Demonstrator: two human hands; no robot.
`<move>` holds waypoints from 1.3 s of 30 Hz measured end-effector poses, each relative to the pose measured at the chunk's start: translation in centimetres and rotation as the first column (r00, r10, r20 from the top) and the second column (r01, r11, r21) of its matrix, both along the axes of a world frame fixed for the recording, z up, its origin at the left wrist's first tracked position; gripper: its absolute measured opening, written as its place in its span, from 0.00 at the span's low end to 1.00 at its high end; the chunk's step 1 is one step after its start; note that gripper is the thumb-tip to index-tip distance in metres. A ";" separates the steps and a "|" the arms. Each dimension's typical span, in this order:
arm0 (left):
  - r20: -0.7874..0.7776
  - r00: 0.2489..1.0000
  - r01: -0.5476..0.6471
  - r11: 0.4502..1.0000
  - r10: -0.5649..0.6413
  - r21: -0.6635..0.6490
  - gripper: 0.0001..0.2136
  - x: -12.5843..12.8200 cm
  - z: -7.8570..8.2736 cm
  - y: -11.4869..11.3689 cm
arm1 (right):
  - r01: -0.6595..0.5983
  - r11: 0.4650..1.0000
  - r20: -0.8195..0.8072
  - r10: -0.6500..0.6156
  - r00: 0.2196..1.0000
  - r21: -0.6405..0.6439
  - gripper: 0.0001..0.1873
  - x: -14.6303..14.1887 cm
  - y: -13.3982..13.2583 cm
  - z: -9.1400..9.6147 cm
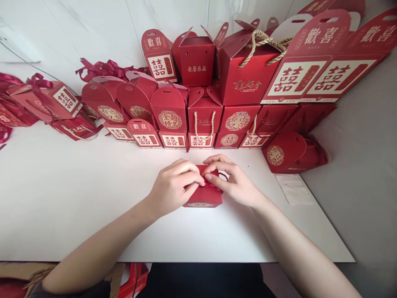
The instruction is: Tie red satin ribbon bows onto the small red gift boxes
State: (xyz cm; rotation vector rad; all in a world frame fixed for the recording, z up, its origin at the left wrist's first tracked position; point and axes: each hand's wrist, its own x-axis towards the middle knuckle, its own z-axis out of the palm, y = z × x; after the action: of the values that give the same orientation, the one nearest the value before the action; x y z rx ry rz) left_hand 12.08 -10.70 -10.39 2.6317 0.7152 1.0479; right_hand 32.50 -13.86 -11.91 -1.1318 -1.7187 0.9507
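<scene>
A small red gift box (203, 199) with a gold round emblem on its near face sits on the white table in front of me. My left hand (177, 184) reaches over its top left side, fingers bent and pinched at the closure. From the right, my right hand (231, 179) meets it with thumb and forefinger closed together. Both fingertips are at a red ribbon (214, 187) on top of the box; the exact grip is partly hidden by the fingers. A dark red cord loop (223, 175) sticks out at the box's right side.
Stacked red gift boxes (169, 114) line the wall behind the hands. At the left lie ribbon-tied boxes (51, 97). A box lying tilted (293, 153) is at the right, near a white tissue (294, 189). The table's front edge (198, 262) runs before my body.
</scene>
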 end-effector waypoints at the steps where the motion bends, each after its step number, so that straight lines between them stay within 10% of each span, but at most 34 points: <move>1: -0.001 1.000 0.010 1.000 -0.010 0.008 0.09 0.0 0.0 0.1 | -0.011 0.999 -0.011 0.010 1.000 -0.037 0.06 0.0 0.0 -0.1; 14: -0.149 0.945 -0.278 0.956 0.290 0.094 0.10 -0.1 1.4 0.1 | -0.025 0.971 -0.177 -0.018 0.984 -0.239 0.08 0.2 0.1 -0.6; 18: -0.280 0.940 -0.257 0.946 0.197 -0.200 0.12 -0.8 2.7 0.7 | -0.015 0.975 -0.146 -0.018 0.989 -0.221 0.07 0.1 0.0 -0.2; 23: -0.255 0.963 -0.232 0.766 0.092 -0.599 0.13 -1.3 3.4 1.0 | -0.027 0.975 -0.129 -0.002 0.992 -0.222 0.07 0.2 0.0 0.0; 29: -0.189 0.981 -0.177 0.619 0.046 -0.766 0.09 -1.2 3.1 0.9 | -0.031 0.973 -0.114 0.005 0.993 -0.228 0.05 0.2 -0.2 0.2; 39: -0.220 0.975 -0.111 0.763 -0.041 -0.637 0.04 -1.9 3.5 1.3 | -0.001 0.956 -0.139 -0.041 0.989 -0.293 0.05 0.3 -0.5 0.7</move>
State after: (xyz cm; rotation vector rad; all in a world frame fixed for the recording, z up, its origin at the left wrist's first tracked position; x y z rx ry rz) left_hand 10.22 -9.38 -6.87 2.1276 0.9680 0.3872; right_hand 32.84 -14.41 -11.25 -1.2328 -1.4803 1.2733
